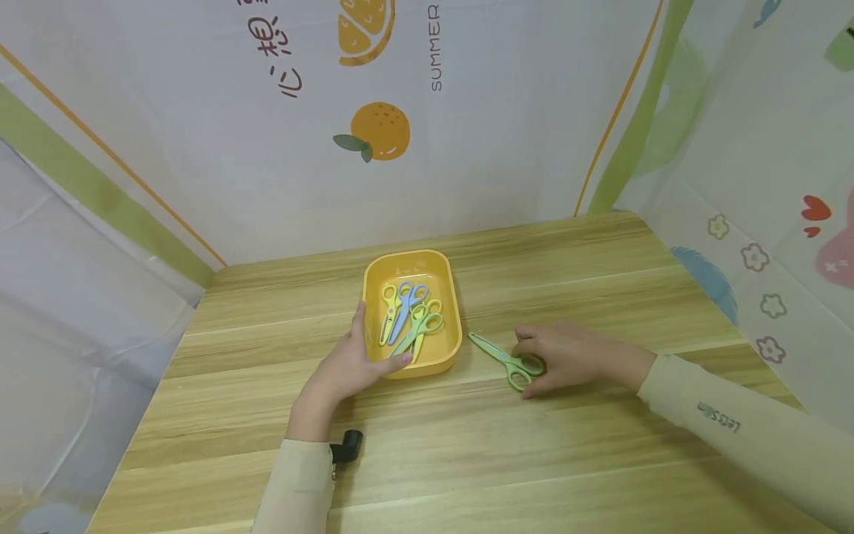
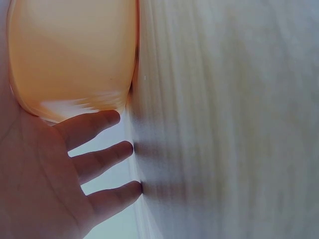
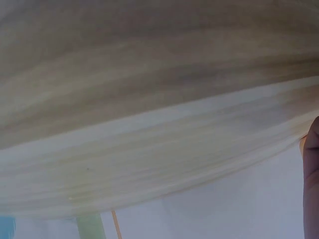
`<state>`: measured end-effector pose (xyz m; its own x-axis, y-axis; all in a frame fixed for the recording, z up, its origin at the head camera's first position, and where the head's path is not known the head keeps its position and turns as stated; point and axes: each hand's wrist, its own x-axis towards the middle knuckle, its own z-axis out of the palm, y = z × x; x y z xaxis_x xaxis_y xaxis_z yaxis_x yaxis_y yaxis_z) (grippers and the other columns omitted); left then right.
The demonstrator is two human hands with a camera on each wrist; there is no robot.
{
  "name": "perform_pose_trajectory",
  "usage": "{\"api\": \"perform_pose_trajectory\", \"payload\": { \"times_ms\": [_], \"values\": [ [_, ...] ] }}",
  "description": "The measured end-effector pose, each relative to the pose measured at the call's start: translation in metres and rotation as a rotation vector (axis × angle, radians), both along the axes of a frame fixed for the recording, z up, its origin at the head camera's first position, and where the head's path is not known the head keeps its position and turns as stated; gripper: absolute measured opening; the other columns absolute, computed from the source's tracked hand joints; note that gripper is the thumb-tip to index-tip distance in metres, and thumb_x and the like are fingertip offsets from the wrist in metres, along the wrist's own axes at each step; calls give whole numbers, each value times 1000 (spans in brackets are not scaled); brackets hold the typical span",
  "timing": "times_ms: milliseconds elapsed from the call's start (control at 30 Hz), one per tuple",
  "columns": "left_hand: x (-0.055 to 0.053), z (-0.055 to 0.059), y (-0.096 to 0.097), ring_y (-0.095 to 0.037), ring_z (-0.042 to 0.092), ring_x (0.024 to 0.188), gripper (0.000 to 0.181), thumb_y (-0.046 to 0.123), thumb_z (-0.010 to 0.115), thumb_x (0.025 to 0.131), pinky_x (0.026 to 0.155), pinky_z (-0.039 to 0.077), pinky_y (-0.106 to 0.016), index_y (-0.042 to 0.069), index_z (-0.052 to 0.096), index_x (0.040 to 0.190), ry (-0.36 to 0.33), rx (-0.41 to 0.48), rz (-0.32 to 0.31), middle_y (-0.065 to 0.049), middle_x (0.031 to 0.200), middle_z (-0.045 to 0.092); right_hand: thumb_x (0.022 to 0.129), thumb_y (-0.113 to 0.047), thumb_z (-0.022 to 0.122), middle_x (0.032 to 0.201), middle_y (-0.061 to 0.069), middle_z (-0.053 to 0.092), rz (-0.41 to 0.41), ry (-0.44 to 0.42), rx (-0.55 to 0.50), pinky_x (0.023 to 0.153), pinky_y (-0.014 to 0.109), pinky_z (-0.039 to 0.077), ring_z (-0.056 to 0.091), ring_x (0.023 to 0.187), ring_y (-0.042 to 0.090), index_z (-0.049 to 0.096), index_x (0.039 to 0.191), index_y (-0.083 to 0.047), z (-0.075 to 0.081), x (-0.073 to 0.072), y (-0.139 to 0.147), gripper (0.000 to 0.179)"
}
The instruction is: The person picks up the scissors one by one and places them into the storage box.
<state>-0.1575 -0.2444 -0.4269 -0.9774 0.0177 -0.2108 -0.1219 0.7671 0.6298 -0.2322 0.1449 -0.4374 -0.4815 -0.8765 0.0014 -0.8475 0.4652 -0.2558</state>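
In the head view, a yellow plastic tray holds several safety scissors: yellow scissors, blue scissors and green scissors among them. My left hand grips the tray's near left corner, thumb across the rim and fingers along the outer wall. In the left wrist view, the other fingers spread downward beside the tray wall. To the tray's right, another pair of green scissors points its blades at it. My right hand holds these by the handles, thumb and fingers on either side.
The wood-grain table reaches back to a printed white curtain. A second curtain hangs along the right side. A black wrist mount protrudes from the left sleeve. The right wrist view shows mostly tabletop.
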Motion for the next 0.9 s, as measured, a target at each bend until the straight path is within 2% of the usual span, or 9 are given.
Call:
{"api": "perform_pose_trajectory", "payload": {
  "times_ms": [200, 367, 533, 600, 767, 900],
  "values": [
    [0, -1, 0, -44, 39, 156, 145, 83, 75, 78, 123, 38, -64, 22, -19, 170, 10, 2, -2, -26, 173, 28, 81, -57, 88, 95, -9, 49, -65, -51, -41, 62, 18, 37, 40, 73, -1, 75, 119, -14, 1, -2, 0, 59],
    [0, -1, -1, -44, 39, 157, 145, 83, 76, 78, 124, 37, -64, 22, -19, 170, 12, 14, -3, -25, 174, 27, 81, -51, 90, 98, -9, 51, -143, -122, -133, 62, 20, 39, 41, 73, 1, 73, 120, -16, 8, -6, 0, 55],
    [0, -2, -1, -44, 38, 157, 144, 81, 76, 78, 124, 36, -64, 23, -19, 170, 12, 20, 0, -25, 174, 26, 81, -40, 94, 91, -6, 47, -185, -202, -299, 60, 20, 36, 38, 71, 5, 73, 122, -14, 12, -10, 0, 53],
    [0, -1, -1, -44, 38, 157, 144, 81, 76, 78, 124, 37, -64, 23, -18, 170, 12, 16, -1, -25, 174, 27, 81, -32, 95, 88, -4, 46, -177, -226, -389, 59, 20, 36, 37, 69, 5, 73, 123, -11, 12, -12, 0, 52],
    [1, 0, -1, -44, 39, 157, 144, 82, 76, 78, 124, 37, -63, 21, -17, 170, 14, 8, -2, -25, 174, 26, 80, -15, 95, 89, 2, 53, -165, -250, -576, 57, 19, 37, 39, 67, 7, 73, 121, -7, 13, -16, 1, 47],
    [1, -1, -1, -43, 38, 157, 144, 82, 76, 78, 124, 37, -62, 21, -17, 171, 15, 13, 0, -24, 175, 26, 79, -8, 94, 89, 4, 54, -195, -289, -665, 56, 19, 39, 42, 64, 13, 73, 120, -6, 20, -16, -2, 46]
  ]
}}
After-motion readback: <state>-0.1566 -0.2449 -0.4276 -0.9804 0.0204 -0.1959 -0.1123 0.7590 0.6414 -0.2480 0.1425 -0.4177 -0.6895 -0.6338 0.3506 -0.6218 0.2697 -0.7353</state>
